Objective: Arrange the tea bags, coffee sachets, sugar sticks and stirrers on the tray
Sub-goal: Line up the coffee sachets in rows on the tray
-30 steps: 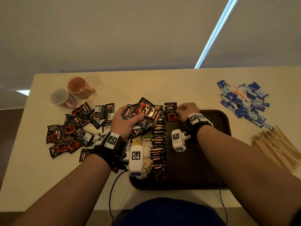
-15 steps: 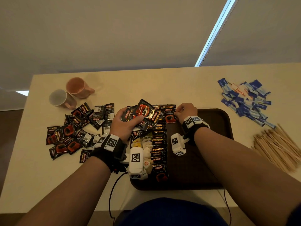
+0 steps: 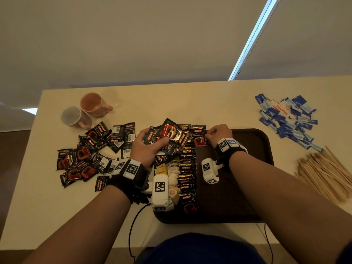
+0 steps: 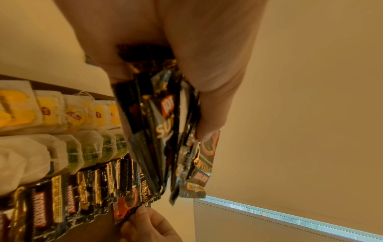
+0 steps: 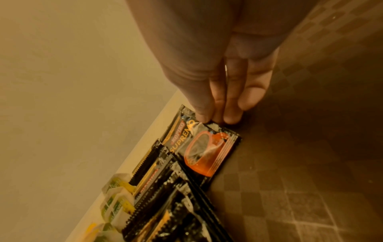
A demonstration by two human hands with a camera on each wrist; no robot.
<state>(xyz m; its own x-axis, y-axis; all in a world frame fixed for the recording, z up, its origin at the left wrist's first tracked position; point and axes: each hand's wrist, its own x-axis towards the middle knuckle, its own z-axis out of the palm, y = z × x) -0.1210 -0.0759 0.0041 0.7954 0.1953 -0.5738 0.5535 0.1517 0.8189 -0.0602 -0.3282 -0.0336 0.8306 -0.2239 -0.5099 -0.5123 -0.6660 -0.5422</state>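
Cream tabletop (image 3: pixel 171 103) under a dim sloping ceiling is where we work, with the brown tray (image 3: pixel 253 141) pulled close to our body.

Our right hand (image 3: pixel 219 133) pinches the far corner of a single coffee sachet (image 3: pixel 199 136) between thumb and fingertips (image 5: pixel 204 114), laying it flat at the far end of the sachet row (image 3: pixel 187 172). We judge the corner grip lets us nudge it square against its neighbours so the overlap stays even. Our left hand (image 3: pixel 146 147) is curled round a fanned bundle of sachets (image 3: pixel 169 135), held just above the row's far end; keeping the stock right beside the placing hand seems meant to shorten each transfer.

On the tray, the overlapped row runs from near edge to far edge. Just to its left sit the tea bags (image 4: pixel 62 114), in two lines, one yellow-tagged and one green-tagged, already arranged. The tray's right part is bare, presumably kept for what is not yet brought over.

Further out, loose sachets (image 3: pixel 85 155) are scattered on the table left of the tray, near two mugs (image 3: pixel 85 111) lying beyond them. To the right, well apart from the tray, lie the blue sugar sticks (image 3: pixel 287 121) in a heap and, nearer us, the wooden stirrers (image 3: pixel 327 172) in a bundle, both untouched. We judge the coffee step about half done.
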